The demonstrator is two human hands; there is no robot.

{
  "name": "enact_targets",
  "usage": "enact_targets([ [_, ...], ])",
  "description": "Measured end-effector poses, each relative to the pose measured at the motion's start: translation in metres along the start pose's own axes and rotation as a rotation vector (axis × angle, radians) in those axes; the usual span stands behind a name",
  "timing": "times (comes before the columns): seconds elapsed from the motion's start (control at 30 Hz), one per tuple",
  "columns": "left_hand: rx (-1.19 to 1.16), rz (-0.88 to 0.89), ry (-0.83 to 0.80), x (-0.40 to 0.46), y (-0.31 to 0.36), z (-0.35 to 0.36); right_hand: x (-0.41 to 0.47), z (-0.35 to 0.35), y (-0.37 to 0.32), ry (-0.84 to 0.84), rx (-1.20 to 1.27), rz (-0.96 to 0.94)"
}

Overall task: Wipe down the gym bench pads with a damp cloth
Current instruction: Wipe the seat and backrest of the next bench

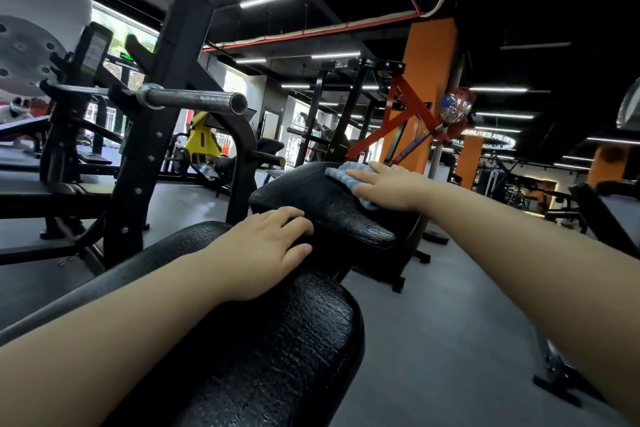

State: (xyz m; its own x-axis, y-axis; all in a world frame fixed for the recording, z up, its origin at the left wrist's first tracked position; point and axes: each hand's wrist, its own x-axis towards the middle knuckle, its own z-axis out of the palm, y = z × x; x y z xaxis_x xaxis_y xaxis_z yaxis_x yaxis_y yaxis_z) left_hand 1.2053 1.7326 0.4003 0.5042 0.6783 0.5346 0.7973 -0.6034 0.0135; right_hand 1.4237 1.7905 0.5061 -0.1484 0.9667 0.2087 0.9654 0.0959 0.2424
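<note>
- Cloth (341,174): a pale blue, striped rag lying on the far end of the smaller bench pad (325,208). It looks thin, soft and light; being damp, it should cling a little to the vinyl and will bunch up unless it is pressed flat.
- Right hand (388,188): laid palm-down on the cloth, fingers straight and close together, pressing rather than pinching. The cloth sits directly under this grip; one edge pokes out past the fingertips on the far side and a corner shows below the heel of the hand.
- Where to take hold: a flat palm over the middle of the rag seems the best hold, since it spreads the pressure and keeps the fabric from rolling during a stroke.
- Left hand (266,250): resting on the near end of the smaller pad, just above the gap between the two pads. Its fingers lie relaxed and slightly spread and hold nothing; it appears to brace the body.
- Larger bench pad (277,340): black, cracked vinyl in the foreground, running under the left forearm. The surface is firm and textured, so dirt may sit in the creases.
- Surroundings: a steel barbell (194,100) rests on a black rack (162,114) to the left, well apart from both hands; an orange pillar (427,80) stands behind.
</note>
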Motion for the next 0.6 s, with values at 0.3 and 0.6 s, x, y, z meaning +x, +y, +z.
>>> enact_targets([
  [0.3, 0.012, 0.035, 0.03, 0.001, -0.002, 0.004, -0.027, 0.012, -0.037, -0.002, -0.129, -0.314],
  [0.6, 0.024, 0.021, -0.044, 0.0, 0.002, 0.001, 0.05, -0.006, -0.029, -0.056, 0.063, 0.016],
])
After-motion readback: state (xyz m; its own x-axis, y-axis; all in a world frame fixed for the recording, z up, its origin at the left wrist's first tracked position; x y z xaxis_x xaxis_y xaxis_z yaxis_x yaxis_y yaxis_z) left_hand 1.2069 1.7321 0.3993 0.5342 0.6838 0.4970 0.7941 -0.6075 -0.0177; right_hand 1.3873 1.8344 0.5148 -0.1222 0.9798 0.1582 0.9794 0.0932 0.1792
